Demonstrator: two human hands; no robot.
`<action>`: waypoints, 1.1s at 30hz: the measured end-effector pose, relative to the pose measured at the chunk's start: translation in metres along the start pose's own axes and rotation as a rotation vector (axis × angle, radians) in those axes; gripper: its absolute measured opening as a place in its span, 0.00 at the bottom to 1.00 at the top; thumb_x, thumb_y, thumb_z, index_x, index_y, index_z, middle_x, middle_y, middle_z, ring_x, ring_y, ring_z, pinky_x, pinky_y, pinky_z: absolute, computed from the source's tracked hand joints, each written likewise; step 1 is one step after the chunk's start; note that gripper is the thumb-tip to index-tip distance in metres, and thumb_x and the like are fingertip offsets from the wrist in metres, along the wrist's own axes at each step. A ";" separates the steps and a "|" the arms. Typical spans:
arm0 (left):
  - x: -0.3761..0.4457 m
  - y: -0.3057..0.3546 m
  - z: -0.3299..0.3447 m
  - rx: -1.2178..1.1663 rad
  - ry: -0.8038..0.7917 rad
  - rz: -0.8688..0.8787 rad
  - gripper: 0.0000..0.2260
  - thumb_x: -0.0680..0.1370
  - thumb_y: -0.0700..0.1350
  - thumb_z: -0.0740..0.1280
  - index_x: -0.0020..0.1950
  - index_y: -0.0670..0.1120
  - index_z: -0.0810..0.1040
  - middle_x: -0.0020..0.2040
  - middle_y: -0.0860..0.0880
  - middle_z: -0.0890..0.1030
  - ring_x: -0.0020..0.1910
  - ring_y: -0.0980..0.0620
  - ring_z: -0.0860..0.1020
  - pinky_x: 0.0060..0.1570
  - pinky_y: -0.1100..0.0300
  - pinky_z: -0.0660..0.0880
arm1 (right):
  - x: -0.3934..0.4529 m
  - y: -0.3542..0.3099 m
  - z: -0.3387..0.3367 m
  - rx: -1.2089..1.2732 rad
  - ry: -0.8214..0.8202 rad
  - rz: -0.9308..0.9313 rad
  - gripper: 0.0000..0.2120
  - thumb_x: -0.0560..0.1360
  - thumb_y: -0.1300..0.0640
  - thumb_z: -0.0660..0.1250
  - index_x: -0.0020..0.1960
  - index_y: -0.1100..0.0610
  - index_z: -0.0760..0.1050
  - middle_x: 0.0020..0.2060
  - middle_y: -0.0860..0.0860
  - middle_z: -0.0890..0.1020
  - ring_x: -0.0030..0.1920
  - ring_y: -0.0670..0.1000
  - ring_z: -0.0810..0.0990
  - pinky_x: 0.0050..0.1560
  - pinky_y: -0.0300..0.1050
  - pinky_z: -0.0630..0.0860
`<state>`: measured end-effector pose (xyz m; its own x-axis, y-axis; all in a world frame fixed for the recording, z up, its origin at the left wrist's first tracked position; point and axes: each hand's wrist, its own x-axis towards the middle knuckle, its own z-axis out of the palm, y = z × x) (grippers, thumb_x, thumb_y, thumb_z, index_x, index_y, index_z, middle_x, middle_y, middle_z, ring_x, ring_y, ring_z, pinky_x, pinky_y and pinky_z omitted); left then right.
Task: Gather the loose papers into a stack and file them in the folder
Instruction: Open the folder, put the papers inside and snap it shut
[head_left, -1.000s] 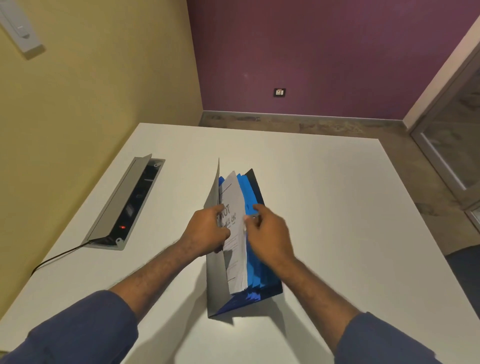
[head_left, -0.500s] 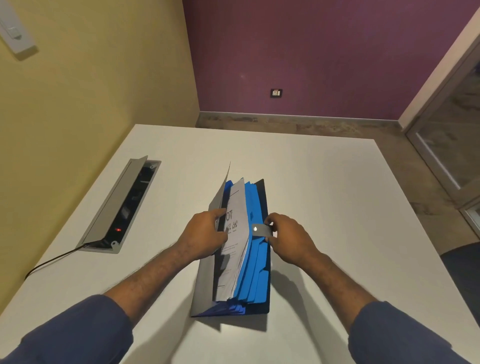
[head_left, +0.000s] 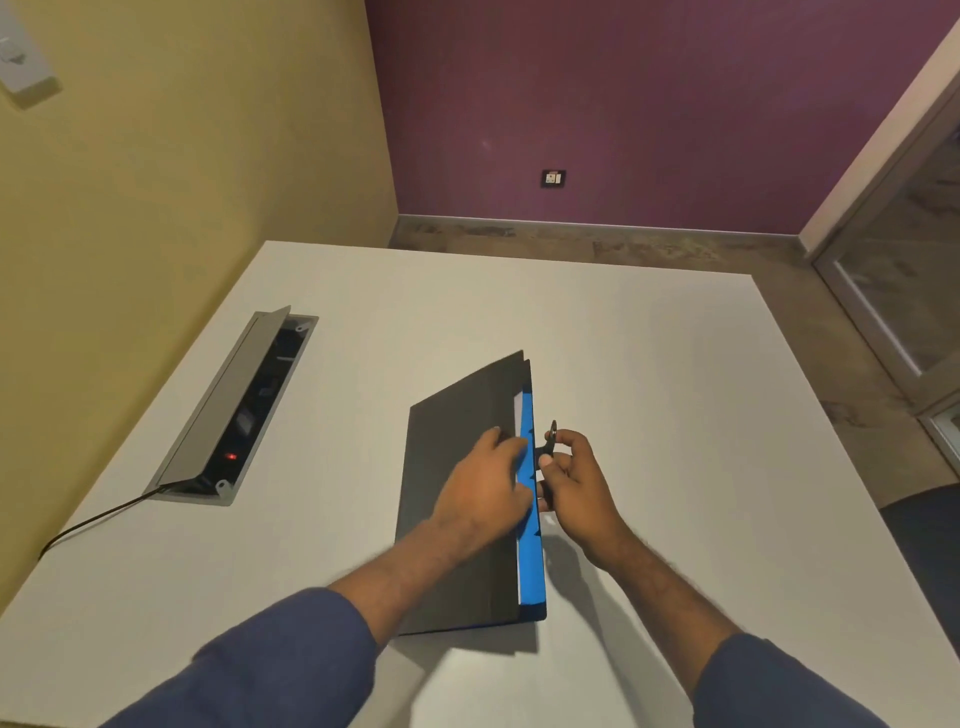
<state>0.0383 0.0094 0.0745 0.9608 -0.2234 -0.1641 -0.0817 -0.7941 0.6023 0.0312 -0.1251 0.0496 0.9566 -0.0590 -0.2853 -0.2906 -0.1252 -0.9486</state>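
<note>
1. A grey cable box (head_left: 236, 410) was sunk into the tabletop (head_left: 649, 374) near its left edge, its lid propped up, a small red light glowing inside and a black cable (head_left: 98, 519) running from its near end toward the left edge.
2. The folder (head_left: 457, 499) lay around the middle of the tabletop, somewhat toward the near edge, its dark cover lowered almost shut.
3. The left hand (head_left: 485, 488) rested flat on the cover, fingers fairly straight and pressed down near the cover's right edge.
4. Along the folder's right side a strip of blue dividers (head_left: 530, 551) showed, with a thin white edge of the papers (head_left: 518, 415) visible beside them under the cover.
5. The right hand (head_left: 574, 483) sat just beside the folder's right edge, fingers curled, thumb and forefinger pinching a small dark clasp tab (head_left: 548, 439) that stood up from the folder's edge.
6. Both forearms wore dark blue sleeves.
</note>
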 end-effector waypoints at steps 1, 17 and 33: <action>0.001 0.002 0.007 0.032 -0.011 -0.013 0.24 0.74 0.45 0.63 0.71 0.51 0.70 0.74 0.46 0.66 0.61 0.44 0.78 0.59 0.51 0.76 | 0.000 0.003 -0.001 -0.001 0.007 0.006 0.10 0.82 0.59 0.57 0.61 0.49 0.66 0.48 0.56 0.80 0.38 0.50 0.79 0.36 0.38 0.78; 0.032 0.018 0.026 0.685 -0.037 0.088 0.28 0.82 0.54 0.56 0.78 0.42 0.58 0.81 0.42 0.51 0.55 0.42 0.76 0.47 0.49 0.70 | 0.012 0.034 -0.010 -0.003 0.205 0.002 0.08 0.82 0.60 0.56 0.57 0.52 0.72 0.47 0.51 0.80 0.37 0.47 0.81 0.31 0.31 0.77; 0.069 -0.015 0.029 0.543 -0.090 0.204 0.23 0.80 0.61 0.56 0.74 0.56 0.66 0.77 0.47 0.60 0.63 0.43 0.74 0.59 0.47 0.74 | 0.013 0.048 -0.016 0.049 0.229 0.051 0.07 0.82 0.57 0.58 0.58 0.50 0.70 0.46 0.46 0.79 0.42 0.47 0.82 0.32 0.29 0.76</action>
<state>0.0982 -0.0109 0.0314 0.8871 -0.4305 -0.1667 -0.4096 -0.9005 0.1457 0.0290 -0.1482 0.0023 0.9097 -0.2876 -0.2996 -0.3315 -0.0682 -0.9410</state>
